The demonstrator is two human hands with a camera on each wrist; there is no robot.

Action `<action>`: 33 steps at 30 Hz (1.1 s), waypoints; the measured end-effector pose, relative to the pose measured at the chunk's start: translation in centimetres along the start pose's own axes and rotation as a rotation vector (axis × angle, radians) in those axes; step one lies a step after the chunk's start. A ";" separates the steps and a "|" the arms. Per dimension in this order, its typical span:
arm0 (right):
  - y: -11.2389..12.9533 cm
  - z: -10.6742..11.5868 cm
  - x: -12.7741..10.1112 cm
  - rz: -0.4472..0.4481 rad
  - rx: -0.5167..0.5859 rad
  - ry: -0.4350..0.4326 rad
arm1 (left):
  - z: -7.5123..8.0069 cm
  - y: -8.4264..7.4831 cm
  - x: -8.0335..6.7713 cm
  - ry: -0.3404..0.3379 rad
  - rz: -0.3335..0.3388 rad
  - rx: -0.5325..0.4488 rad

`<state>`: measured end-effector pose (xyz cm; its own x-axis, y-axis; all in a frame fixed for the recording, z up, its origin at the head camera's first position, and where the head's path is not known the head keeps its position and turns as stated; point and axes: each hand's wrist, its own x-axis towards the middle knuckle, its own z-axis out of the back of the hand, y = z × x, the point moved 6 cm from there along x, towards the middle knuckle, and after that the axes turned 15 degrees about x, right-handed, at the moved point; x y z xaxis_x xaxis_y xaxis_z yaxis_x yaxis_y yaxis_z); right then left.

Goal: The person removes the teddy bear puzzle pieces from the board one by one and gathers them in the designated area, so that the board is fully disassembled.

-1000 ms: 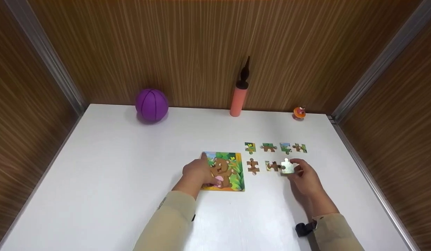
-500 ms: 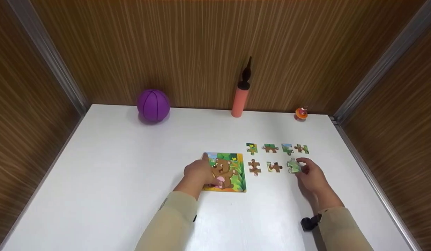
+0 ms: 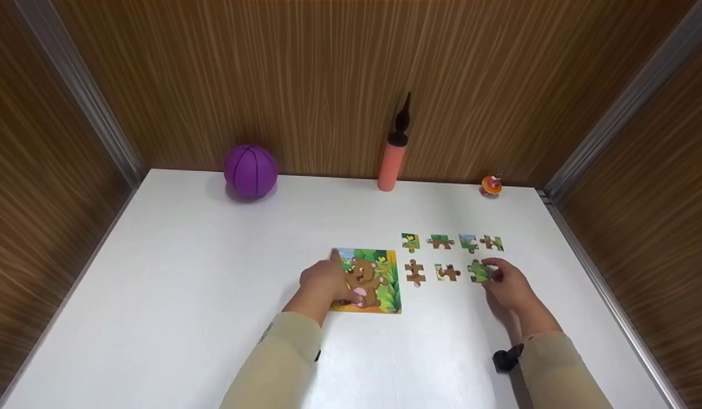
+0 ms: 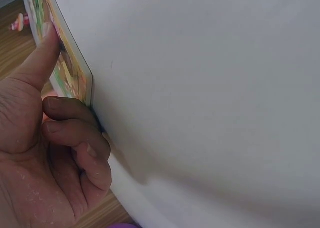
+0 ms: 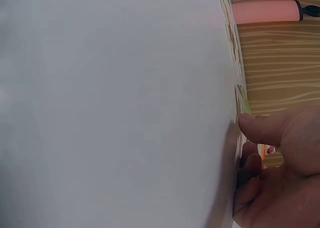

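Observation:
A bear picture puzzle board [image 3: 373,281] lies flat on the white table [image 3: 214,272]. My left hand [image 3: 327,279] holds its left edge, with the index finger [image 4: 37,58] straight along the board [image 4: 70,75] and the other fingers curled beside it. Right of the board lie loose puzzle pieces in two rows. My right hand [image 3: 491,275] pinches a green puzzle piece [image 3: 478,271] that lies on the table at the right end of the near row. In the right wrist view the thumb [image 5: 265,128] lies at that piece's edge [image 5: 244,102].
A purple ball [image 3: 250,170], an orange-pink pump [image 3: 389,165] and a small orange toy [image 3: 490,184] stand along the back wall. Wood panels close in the table on three sides. Two brown loose pieces [image 3: 414,271] [image 3: 446,272] sit between the board and my right hand.
The right hand moved the piece slightly right and lowered it onto the table; its pale back showed before, now its green face is up. The left hand stayed on the board.

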<state>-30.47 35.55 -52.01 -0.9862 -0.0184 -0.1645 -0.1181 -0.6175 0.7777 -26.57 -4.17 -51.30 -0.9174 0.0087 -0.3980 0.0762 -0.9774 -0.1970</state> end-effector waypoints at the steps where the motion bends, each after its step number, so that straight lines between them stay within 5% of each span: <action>1: 0.0 0.0 0.0 0.000 0.000 0.002 | 0.0 0.0 0.0 -0.001 0.000 -0.002; 20: 0.6 -0.9 -0.8 -0.020 0.062 -0.053 | -0.2 0.1 0.3 -0.005 -0.001 0.037; 33: 5.2 -5.0 -2.6 0.173 0.104 -0.098 | -0.3 0.1 0.4 -0.004 -0.012 0.024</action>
<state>-27.91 28.48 -50.61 -0.9988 -0.0378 0.0325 0.0476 -0.5272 0.8484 -26.78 -4.14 -51.76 -0.9198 0.0198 -0.3918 0.0557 -0.9820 -0.1805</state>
